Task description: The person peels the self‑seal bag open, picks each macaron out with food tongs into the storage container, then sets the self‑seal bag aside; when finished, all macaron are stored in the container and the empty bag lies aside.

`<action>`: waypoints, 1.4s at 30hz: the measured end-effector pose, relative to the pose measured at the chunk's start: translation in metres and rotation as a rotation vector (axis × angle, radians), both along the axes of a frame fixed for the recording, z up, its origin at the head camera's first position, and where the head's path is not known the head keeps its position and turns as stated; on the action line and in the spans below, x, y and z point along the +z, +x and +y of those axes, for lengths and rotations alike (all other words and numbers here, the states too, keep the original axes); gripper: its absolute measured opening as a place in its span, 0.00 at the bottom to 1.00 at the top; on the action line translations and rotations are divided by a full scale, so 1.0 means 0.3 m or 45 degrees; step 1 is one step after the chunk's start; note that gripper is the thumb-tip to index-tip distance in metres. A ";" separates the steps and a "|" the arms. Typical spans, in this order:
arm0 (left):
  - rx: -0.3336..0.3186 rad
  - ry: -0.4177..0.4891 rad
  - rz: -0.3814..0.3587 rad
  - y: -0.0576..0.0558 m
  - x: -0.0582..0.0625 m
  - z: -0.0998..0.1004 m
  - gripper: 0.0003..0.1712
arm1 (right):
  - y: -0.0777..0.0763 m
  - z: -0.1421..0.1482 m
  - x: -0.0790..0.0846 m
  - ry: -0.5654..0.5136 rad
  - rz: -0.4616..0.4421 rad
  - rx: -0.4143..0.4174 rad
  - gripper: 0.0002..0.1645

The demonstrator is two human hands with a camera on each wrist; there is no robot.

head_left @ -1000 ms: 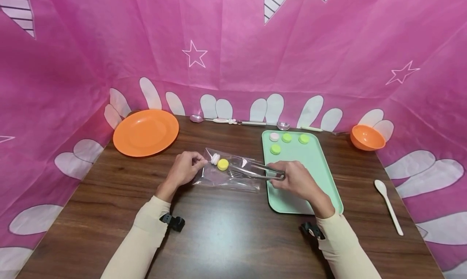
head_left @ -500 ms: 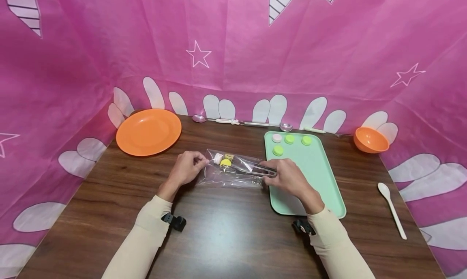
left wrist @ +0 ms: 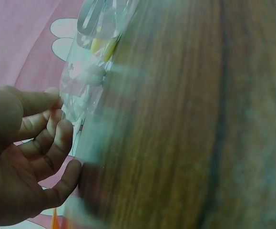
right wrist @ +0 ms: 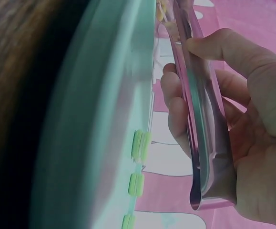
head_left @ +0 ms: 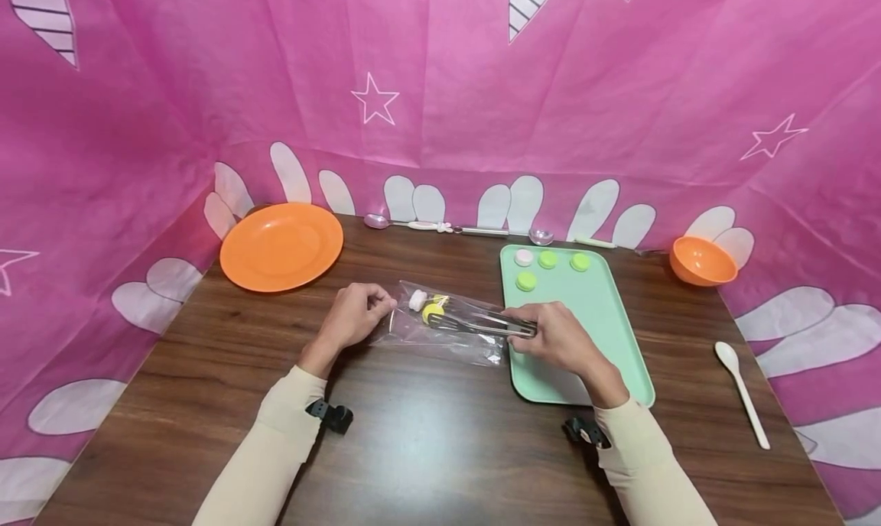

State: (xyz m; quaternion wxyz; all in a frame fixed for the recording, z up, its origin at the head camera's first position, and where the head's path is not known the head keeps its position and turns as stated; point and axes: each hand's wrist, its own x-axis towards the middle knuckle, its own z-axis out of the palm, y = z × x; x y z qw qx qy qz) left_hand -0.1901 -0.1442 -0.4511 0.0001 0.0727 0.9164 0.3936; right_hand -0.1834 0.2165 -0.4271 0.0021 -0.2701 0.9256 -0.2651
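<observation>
In the head view my left hand (head_left: 352,316) pinches the left end of a clear plastic bag (head_left: 447,349) between thumb and fingertips. Inside the bag are a white macaron (head_left: 417,300) and, to its right, a yellow macaron (head_left: 433,313). Another yellow patch shows just behind that one through the shiny film. My right hand (head_left: 560,342) grips metal tongs (head_left: 478,329) near their bent end. Their arms reach left into the bag, one tip overlapping the yellow macaron. In the right wrist view, thumb and fingers press the tongs (right wrist: 207,114) from both sides.
A green tray (head_left: 578,335) lies under my right hand, with a pink macaron (head_left: 524,258) and several green macarons (head_left: 526,281). An orange plate (head_left: 282,247) is at the back left, an orange bowl (head_left: 702,261) at the back right. A white spoon (head_left: 742,394) lies far right; utensils line the back.
My right hand pushed the tongs left to the yellow macaron, then drew back slightly right. A second yellow patch now shows beside it. My left hand keeps its pinch on the bag.
</observation>
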 end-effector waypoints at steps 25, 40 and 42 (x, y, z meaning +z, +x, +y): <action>0.035 0.004 -0.094 -0.001 0.002 -0.010 0.05 | 0.037 0.155 0.053 -0.049 -0.097 -0.043 0.24; 0.043 0.010 -0.096 -0.005 -0.001 -0.013 0.06 | 0.090 0.248 0.157 0.234 0.047 -0.211 0.24; 0.045 0.016 -0.090 -0.004 -0.002 -0.011 0.06 | 0.090 0.232 0.157 0.269 0.058 -0.207 0.24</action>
